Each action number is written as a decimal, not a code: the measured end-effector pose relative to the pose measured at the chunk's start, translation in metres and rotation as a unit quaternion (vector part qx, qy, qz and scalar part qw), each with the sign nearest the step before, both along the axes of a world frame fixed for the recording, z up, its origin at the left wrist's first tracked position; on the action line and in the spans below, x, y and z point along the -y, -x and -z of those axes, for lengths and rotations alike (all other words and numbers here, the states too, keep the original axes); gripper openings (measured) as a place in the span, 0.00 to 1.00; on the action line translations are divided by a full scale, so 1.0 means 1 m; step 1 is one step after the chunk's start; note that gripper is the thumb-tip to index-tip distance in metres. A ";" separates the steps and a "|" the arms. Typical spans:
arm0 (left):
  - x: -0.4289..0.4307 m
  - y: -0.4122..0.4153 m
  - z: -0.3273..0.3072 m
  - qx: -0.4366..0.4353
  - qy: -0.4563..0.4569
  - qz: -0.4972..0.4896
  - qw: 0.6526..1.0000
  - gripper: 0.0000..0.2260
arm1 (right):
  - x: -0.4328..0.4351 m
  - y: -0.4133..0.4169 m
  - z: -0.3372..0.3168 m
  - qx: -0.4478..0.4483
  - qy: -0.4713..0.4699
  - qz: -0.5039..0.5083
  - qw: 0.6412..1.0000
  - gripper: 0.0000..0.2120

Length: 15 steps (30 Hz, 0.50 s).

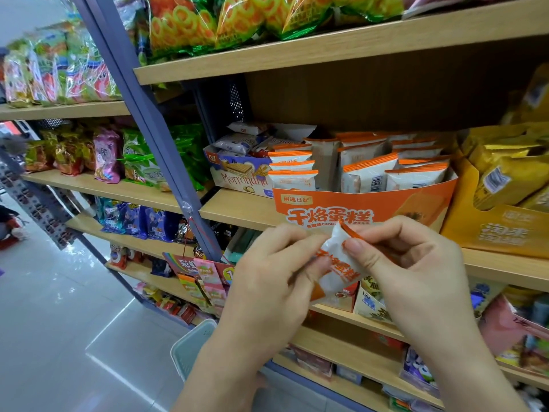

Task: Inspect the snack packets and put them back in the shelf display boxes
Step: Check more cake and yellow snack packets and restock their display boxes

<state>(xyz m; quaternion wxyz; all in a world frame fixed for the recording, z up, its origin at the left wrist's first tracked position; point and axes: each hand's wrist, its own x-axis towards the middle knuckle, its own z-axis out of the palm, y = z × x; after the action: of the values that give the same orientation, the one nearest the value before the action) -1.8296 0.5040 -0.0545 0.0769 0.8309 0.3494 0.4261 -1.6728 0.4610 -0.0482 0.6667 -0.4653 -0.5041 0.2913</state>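
Crinkled glossy packet (334,278), cardboard box (326,203)

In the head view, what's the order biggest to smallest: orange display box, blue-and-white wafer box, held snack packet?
1. orange display box, clearly largest.
2-3. blue-and-white wafer box and snack packet look alike; the packet is nearest the camera and partly covered, so unranked.
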 end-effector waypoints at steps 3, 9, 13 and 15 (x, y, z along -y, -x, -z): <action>-0.003 -0.003 0.007 0.103 -0.001 -0.006 0.995 0.10 | 0.001 -0.003 -0.005 0.030 0.016 -0.038 0.999 0.06; -0.010 -0.008 0.005 0.265 0.184 0.067 0.944 0.10 | -0.003 -0.019 -0.026 0.113 0.074 -0.144 0.980 0.06; -0.030 -0.014 -0.014 0.283 0.260 0.130 0.914 0.13 | -0.016 -0.022 -0.037 0.067 0.008 -0.092 0.993 0.04; -0.041 -0.014 -0.027 0.256 0.265 0.163 0.915 0.12 | -0.022 -0.024 -0.043 0.090 -0.032 -0.055 0.994 0.03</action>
<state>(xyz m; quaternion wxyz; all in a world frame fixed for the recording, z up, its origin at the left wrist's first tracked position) -1.8158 0.5455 -0.0272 0.4496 0.6880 0.2773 0.4976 -1.6489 0.4829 -0.0056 0.6161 -0.4398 -0.5960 0.2681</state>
